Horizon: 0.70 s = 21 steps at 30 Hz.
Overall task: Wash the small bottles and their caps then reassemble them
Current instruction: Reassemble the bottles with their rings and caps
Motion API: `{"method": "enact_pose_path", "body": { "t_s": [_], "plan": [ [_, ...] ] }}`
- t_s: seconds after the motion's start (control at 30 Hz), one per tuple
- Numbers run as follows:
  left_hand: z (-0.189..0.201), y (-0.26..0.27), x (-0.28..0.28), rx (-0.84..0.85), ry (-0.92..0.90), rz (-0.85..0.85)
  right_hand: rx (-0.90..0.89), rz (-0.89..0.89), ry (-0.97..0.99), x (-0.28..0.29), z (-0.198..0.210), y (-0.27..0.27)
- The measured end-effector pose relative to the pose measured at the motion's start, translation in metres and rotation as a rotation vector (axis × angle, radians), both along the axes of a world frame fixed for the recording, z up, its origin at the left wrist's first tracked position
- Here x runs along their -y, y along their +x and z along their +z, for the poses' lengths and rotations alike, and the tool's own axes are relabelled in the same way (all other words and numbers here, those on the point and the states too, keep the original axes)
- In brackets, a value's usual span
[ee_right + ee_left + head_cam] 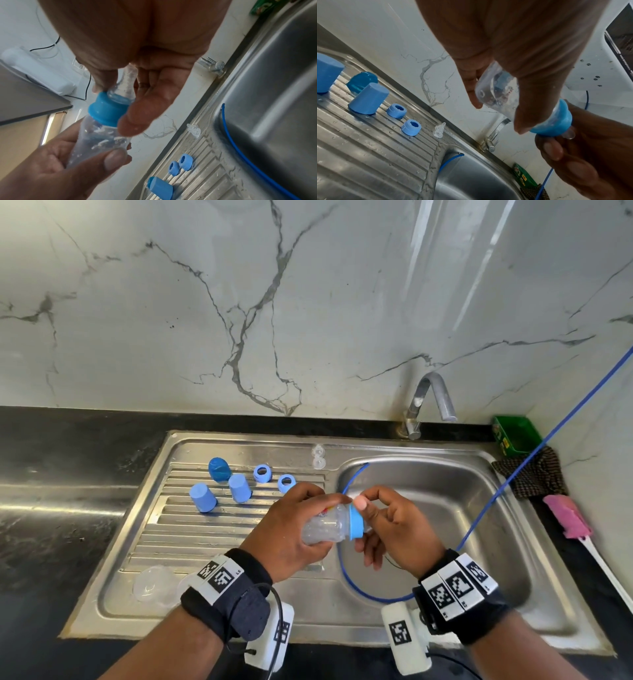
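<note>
The steel sink unit (239, 621) lies in front of me, set in a black counter (51, 508), with the marble wall (205, 302) behind it. Its basin (479, 525) is on my right side and holds only a loop of blue hose (346, 577), so there is free room under my hands; the tap (431, 398) stands at the back edge. The ribbed draining board (191, 535) on my left has open space in its near half. At its far half stand two blue cup covers (203, 497) upside down, a third blue cover (218, 469) lying behind them, and two blue screw rings (263, 473) near each other. Two clear teats (318, 457) lie by the back rim. Near the front left corner lie clear plastic pieces (157, 582); I cannot tell what they are. A green box (517, 434), a checked cloth (534, 474) and a pink brush (565, 517) are past the right edge. My left hand (291, 539) is wrapped around the body of the clear small bottle (325, 529), held tilted above the border of board and basin. My right hand (397, 529) pinches the blue ring (356, 522) on its neck with thumb and fingers, the teat pointing into the palm. The bottle has red print, too blurred to read.
</note>
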State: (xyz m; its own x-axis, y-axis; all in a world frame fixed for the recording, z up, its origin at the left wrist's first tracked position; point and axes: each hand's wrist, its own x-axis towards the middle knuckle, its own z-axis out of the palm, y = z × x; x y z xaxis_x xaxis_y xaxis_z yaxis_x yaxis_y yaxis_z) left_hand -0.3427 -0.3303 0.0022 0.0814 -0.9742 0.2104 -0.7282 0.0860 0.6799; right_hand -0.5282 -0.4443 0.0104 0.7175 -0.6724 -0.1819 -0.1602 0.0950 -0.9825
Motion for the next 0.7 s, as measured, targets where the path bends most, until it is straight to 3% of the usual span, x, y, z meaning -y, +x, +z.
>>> {"method": "enact_pose_path", "body": {
  "t_s": [0.27, 0.5, 0.7],
  "plan": [
    [-0.003, 0.006, 0.006, -0.031, -0.016, 0.009, -0.033, 0.169, 0.073, 0.014, 0.001, -0.008],
    [-0.007, -0.003, 0.014, -0.099, -0.011, -0.018, -0.226, 0.135, -0.096, 0.023, 0.005, -0.004],
    [-0.009, 0.005, 0.02, -0.106, -0.003, 0.058, -0.053, 0.075, -0.169, 0.028, -0.01, -0.009]
  ]
}}
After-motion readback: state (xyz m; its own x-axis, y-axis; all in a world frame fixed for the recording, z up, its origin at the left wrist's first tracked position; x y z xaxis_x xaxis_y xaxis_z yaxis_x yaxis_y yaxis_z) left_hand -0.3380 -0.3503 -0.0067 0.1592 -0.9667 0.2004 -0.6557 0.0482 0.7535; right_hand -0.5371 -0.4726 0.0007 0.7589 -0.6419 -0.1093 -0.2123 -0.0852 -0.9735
